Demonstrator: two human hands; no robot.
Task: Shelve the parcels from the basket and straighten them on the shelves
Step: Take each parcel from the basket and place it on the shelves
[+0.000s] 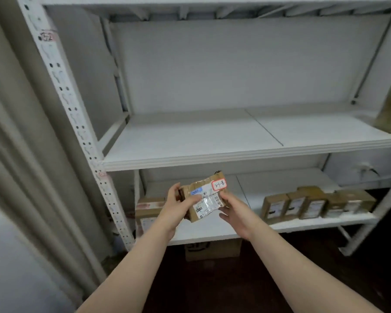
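Parcel in both hands, held in front of the lower shelf, not yet set down.

The left hand [175, 207] is curled around the near-left end of the parcel [204, 196], thumb across its face; the right hand [234, 213] supports the other end, fingers half open beneath and thumb on the edge; the step in hand looks like placing; next it likely needs lowering onto the bare lower shelf [212, 231] just beyond the fingertips, between the box at left [148, 212] and the row of parcels [314, 204] well right of the right fingers; the parcel is brown, taped and crumpled, tilted, with a white label and a red-bordered handwritten tag.
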